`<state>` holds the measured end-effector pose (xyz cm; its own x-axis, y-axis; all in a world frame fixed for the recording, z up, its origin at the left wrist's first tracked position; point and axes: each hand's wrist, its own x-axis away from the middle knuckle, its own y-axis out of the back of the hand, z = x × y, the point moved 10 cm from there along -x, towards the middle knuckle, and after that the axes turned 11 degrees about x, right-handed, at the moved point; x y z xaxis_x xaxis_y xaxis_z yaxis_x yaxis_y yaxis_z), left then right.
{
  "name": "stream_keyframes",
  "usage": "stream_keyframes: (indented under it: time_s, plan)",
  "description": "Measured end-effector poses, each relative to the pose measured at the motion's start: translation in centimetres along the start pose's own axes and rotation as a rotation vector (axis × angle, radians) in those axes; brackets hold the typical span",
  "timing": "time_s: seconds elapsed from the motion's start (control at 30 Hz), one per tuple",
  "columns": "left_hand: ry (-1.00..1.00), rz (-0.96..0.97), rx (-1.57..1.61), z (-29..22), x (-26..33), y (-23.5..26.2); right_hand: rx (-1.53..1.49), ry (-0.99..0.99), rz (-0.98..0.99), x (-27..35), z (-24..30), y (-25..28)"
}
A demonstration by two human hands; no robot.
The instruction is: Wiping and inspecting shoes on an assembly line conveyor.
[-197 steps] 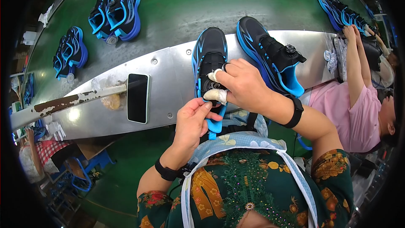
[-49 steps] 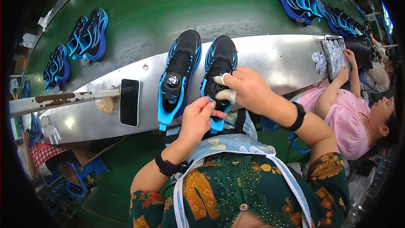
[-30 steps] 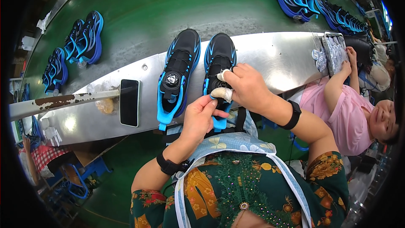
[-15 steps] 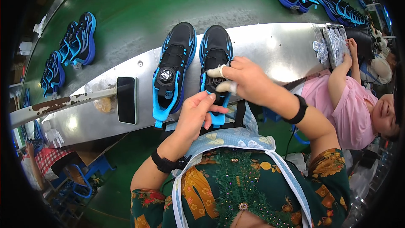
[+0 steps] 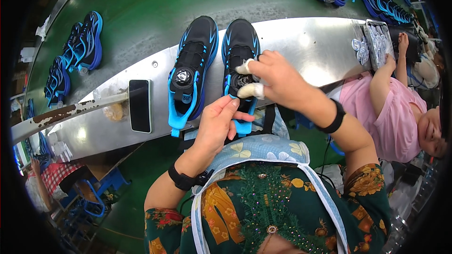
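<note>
Two black-and-blue sneakers stand side by side, toes pointing away from me. The left sneaker [image 5: 194, 49] has a round black dial [image 5: 182, 76] with a silver centre on its tongue. On the right sneaker [image 5: 239, 37], my right hand [image 5: 282, 80] has its index finger and thumb, both in off-white finger covers, at either side of the dial [image 5: 242, 81]. My left hand [image 5: 215, 122] pinches the upper edge of that sneaker's tongue between thumb and index finger, its other fingers loosely curled. The pinched edge is mostly hidden.
A phone [image 5: 140, 106] lies on the metal worktop [image 5: 310, 42], beside a worn metal bar [image 5: 70, 110]. At the right, a pink-clothed person [image 5: 376, 113] reaches to a tray [image 5: 378, 42] of silvery round parts. More sneakers [image 5: 87, 42] stand on the green surface [image 5: 155, 0].
My right index finger and thumb have shifted, and more of the dial shows between them. My left hand keeps its pinch. The whole view has moved slightly.
</note>
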<state>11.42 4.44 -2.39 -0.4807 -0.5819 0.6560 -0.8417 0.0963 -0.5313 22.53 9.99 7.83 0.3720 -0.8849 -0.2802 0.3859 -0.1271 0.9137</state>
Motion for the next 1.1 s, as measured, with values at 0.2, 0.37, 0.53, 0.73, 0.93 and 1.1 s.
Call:
stream_keyframes:
  time_s: [0.2, 0.37, 0.53, 0.73, 0.93, 1.1]
  plan:
    - [-0.02, -0.006, 0.034, 0.6, -0.2, -0.6, 0.03, -0.098, -0.056, 1.0, 0.3, 0.0]
    - [-0.012, 0.003, 0.019, 0.7, -0.5, -0.7, -0.017, -0.171, -0.061, 1.5, -0.4, 0.2]
    - [-0.029, 0.012, 0.006, 0.3, -0.3, -1.0, 0.012, -0.255, -0.087, 2.4, -0.6, -0.5]
    - [-0.529, -0.093, -0.879, -9.9, 7.7, 1.8, -0.523, -0.63, 0.296, 6.8, -8.0, -1.6]
    - [-0.446, -0.32, -1.419, -9.1, 2.9, 1.3, -0.687, -0.441, 0.319, 3.2, -0.6, -6.5]
    - [-0.738, -0.36, -1.487, -16.4, -2.7, 3.2, -0.124, -0.177, 0.23, 1.6, -11.1, -5.0]
